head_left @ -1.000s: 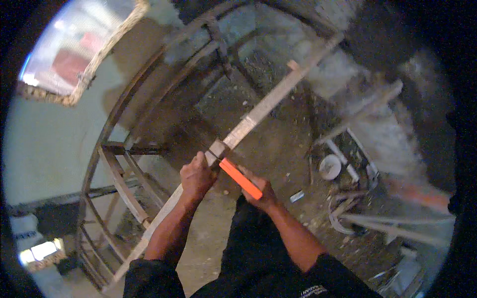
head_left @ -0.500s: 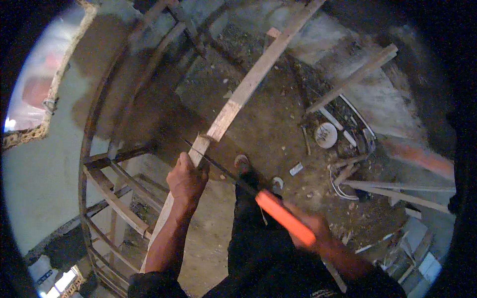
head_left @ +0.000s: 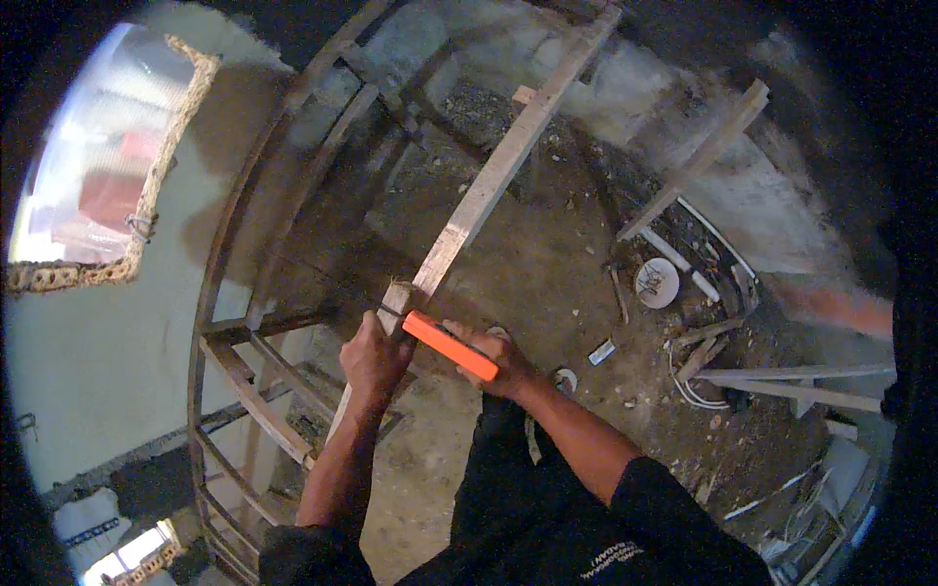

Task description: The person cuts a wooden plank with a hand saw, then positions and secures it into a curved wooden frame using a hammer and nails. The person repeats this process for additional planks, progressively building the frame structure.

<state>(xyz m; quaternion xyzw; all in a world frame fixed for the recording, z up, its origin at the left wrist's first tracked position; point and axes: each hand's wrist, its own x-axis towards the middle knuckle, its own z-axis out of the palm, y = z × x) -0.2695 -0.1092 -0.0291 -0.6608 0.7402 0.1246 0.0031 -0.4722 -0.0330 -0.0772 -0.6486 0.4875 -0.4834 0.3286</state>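
My left hand [head_left: 373,359] is closed around a pale wooden batten [head_left: 397,297], just below its rough end. This batten meets the near end of a long wooden beam [head_left: 489,188] that reaches away to the upper right; how the two are joined I cannot tell. In my right hand [head_left: 496,359] is a handsaw with a bright orange handle [head_left: 449,346]. Its dark blade lies across the batten, right above my left hand, and the handle end is close to the wood. Part of the batten is hidden beneath my left hand and forearm.
A dark wooden frame with rungs [head_left: 259,391] stands to the left by the wall. On the dirt floor at right lie a white bucket [head_left: 656,282], a small white packet [head_left: 602,352], pipes and scrap wood. Another timber [head_left: 696,161] leans at the upper right.
My right hand has pushed the saw forward and to the left, bringing the orange handle close to the batten. My left hand keeps its grip. The whole view has shifted slightly.
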